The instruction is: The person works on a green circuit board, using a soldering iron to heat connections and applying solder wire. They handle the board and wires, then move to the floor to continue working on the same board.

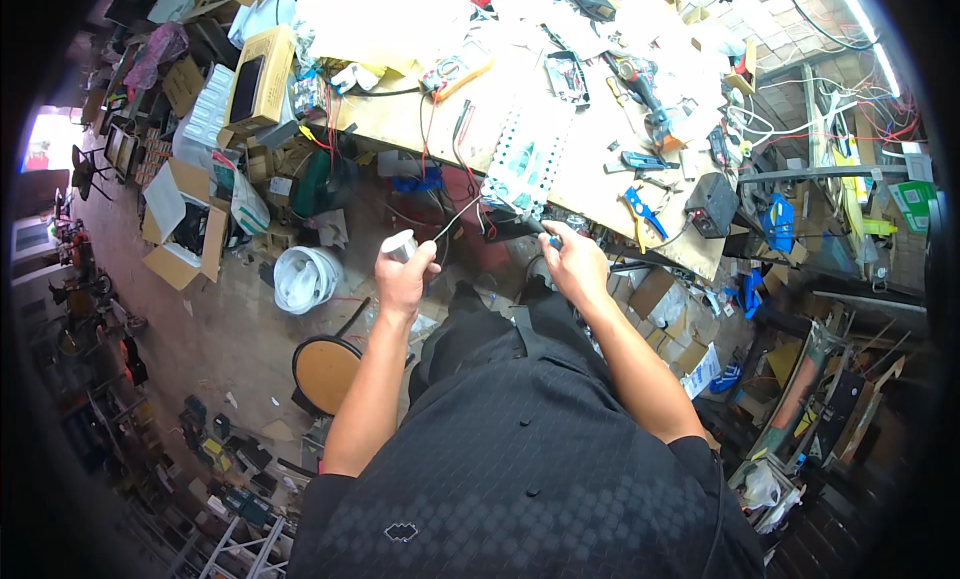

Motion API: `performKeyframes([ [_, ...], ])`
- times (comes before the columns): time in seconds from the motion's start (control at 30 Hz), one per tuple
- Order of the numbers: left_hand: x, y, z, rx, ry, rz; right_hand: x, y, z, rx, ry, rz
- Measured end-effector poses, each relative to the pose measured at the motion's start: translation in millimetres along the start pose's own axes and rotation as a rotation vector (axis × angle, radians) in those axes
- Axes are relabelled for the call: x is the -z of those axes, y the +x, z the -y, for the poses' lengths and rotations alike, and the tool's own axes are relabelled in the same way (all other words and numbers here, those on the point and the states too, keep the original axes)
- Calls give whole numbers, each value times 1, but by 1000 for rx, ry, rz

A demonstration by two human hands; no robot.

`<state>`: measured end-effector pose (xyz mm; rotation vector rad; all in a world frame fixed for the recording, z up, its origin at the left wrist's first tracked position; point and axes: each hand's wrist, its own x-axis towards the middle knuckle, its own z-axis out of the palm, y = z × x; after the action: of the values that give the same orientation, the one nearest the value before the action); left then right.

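At the near edge of the workbench, my left hand is closed round a small silvery roll. A thin, pale wire that looks like solder wire runs from between its thumb and finger toward the bench edge. Closed on a dark, pen-like tool with a bit of blue, probably a soldering iron, my right hand points it up and left. Its tip is close to the near end of a pale green-and-white board with studded edges. Whether tip, wire and board touch is too small to tell.
Right of the board lie blue-and-yellow pliers, a blue cutter and a dark box. A multimeter with red leads sits behind. A white bucket and a round stool stand on the floor to the left.
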<state>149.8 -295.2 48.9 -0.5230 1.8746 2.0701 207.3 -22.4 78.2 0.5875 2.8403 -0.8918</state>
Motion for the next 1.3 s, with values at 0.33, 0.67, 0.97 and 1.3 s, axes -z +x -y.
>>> performKeyframes([
  [0.33, -15, 30, -14, 15, 89, 29, -33, 21, 13, -109, -63, 0],
  [0.67, -18, 38, -26, 26, 146, 22, -29, 33, 15, -163, -69, 79],
  [0.97, -19, 36, -23, 51, 131, 7, -27, 41, 9, -104, -117, 106],
  [1.3, -22, 37, -28, 59, 137, 0, -21, 45, 13, -65, -125, 104],
])
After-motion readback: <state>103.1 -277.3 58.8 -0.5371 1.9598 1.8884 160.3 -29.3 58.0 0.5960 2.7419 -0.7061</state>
